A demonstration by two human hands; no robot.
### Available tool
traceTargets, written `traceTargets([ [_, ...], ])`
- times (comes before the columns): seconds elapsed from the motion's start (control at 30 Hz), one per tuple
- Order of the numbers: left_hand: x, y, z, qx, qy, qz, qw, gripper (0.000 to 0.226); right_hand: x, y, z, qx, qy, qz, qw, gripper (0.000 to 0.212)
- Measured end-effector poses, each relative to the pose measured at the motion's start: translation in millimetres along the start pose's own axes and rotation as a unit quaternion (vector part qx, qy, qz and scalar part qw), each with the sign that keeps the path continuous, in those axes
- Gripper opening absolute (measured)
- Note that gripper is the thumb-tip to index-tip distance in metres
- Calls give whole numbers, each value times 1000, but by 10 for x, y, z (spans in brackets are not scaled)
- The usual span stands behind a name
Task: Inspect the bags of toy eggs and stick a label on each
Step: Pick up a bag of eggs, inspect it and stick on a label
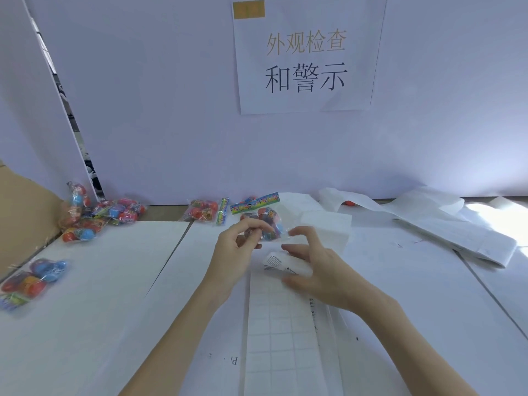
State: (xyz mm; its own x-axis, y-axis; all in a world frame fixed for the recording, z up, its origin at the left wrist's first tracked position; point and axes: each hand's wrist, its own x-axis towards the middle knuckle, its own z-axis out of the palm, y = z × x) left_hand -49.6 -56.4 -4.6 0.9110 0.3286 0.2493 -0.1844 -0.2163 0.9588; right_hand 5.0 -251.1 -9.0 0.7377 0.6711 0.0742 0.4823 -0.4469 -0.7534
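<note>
Left hand (238,247) pinches a clear bag of toy eggs (264,221) at its lower edge, thumb and fingers curled on the plastic, bag held upright just above the table (94,281), near the centre and towards the far side. Printed header card of the bag faces the camera. Right hand (317,270) just right of the bag, fingers loosely spread and bent; a white warning label (281,264) sits under its fingers, whether stuck to a fingertip or lying loose cannot be told. Label sheet (283,332) with a grid of cut squares lies flat below the hands, running to the near edge. Far left: heap of egg bags (97,215) beside a cardboard box (23,207). Near left: single bag (31,278) lying flat. Far centre: another bag (204,211) against the wall. Far right: crumpled strips of white backing paper (445,224). Printed sign (305,61) with Chinese characters on the wall above.
</note>
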Motion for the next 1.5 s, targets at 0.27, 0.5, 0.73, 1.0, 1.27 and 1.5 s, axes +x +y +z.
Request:
traceTargets([
  [0.27, -24, 40, 5, 37, -15, -30, 999, 7, 33, 38, -90, 51, 119, -56, 990, 15],
  [0.5, -3, -10, 42, 84, 7, -23, 996, 15, 47, 36, -108, 41, 166, -78, 982, 13],
  [0.73, 14, -47, 27, 104, 35, -46, 993, 13, 65, 69, -67, 58, 177, -77, 980, 20],
  [1.0, -29, -22, 108, 88, 9, -37, 995, 5, 73, 67, -36, 68, 174, -89, 978, 17],
  [1.27, -24, -22, 107, 86, 4, -36, 996, 13, 69, 34, 11, 13, 179, -110, 978, 24],
  [1.5, -33, -9, 121, 87, 17, -45, 995, 16, 31, -29, -13, 18, 203, -132, 970, 22],
])
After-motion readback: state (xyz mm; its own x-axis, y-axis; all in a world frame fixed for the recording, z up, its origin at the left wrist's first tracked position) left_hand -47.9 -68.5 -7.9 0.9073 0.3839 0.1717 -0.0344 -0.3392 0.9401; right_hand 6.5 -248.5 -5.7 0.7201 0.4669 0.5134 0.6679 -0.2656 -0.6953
